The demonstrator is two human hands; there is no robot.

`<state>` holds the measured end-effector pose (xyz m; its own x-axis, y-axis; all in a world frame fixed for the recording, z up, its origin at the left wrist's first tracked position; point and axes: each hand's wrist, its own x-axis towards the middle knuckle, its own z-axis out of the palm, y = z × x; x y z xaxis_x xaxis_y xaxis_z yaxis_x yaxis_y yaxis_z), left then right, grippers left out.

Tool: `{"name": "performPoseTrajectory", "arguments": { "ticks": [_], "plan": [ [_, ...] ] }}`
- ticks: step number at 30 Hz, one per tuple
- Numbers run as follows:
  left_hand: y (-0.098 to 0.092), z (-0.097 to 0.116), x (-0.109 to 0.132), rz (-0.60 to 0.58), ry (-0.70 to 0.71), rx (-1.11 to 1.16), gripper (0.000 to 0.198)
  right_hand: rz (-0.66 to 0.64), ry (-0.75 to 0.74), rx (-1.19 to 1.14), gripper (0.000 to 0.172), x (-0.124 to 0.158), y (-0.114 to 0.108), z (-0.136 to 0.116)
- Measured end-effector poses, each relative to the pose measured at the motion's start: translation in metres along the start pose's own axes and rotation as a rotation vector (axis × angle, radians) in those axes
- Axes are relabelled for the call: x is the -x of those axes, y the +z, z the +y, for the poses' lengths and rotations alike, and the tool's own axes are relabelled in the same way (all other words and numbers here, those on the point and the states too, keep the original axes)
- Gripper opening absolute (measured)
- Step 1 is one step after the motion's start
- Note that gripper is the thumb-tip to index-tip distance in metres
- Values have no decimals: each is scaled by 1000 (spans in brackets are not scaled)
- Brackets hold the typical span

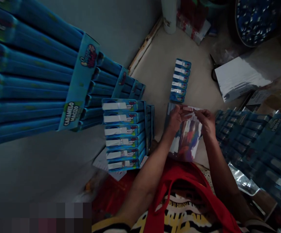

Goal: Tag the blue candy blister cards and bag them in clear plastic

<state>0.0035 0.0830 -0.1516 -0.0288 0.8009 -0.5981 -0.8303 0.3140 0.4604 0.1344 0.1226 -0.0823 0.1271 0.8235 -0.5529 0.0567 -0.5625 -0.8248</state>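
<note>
Left hand (pixel 175 118), right hand (pixel 207 122) each pinch one end of white strip (pixel 190 110), likely keeping it taut, just above glossy sheet (pixel 187 144). Taped blue boxes (pixel 180 81) at 12 o'clock, within reach.

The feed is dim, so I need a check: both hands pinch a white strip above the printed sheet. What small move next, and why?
Probably lift the white strip clear of the printed sheet: left hand and right hand each pinch an end, and the stacked blue boxes beside them already bear similar strips.
</note>
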Motion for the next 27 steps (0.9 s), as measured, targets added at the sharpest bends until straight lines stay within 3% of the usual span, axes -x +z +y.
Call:
{"name": "performPoseTrajectory", "arguments": {
  "ticks": [2, 8, 11, 17, 21, 27],
  "plan": [
    [2, -2, 2, 63, 34, -51, 46, -1, -3, 41, 38, -3, 2, 6],
    [-1, -5, 2, 222, 116, -136, 42, 24, -27, 96, 36, -7, 13, 18],
    [-11, 4, -7, 330, 218, -264, 35, 49, -68, 124, 34, -17, 31, 23],
    [-31, 35, -45, 678, 541, -766, 12, 79, -255, 360, 29, -52, 82, 34],
    [-42, 45, -67, 727, 515, -919, 9, 110, -285, 504, 23, -64, 97, 39],
    [-50, 40, -74, 713, 457, -876, 9, 112, -281, 503, 20, -66, 98, 40]
  ]
}}
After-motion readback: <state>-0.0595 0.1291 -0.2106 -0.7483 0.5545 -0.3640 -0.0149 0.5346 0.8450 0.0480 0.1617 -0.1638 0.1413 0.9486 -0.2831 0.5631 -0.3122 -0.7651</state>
